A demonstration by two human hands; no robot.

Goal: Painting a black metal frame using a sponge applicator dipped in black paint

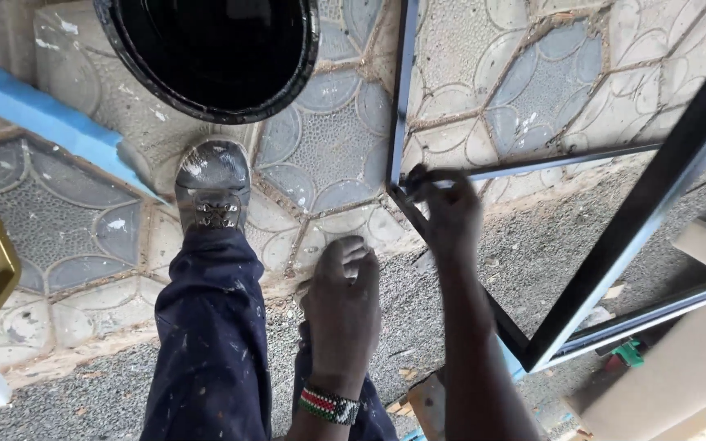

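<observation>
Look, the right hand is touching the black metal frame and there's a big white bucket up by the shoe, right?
Almost. The head view shows the bucket is black, not white. The rest is right: the right hand touches the black metal frame, and the bucket sits just beyond the shoe.

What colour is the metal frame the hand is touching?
The metal frame at the right hand is black and glossy, seen best in the head view.
</observation>
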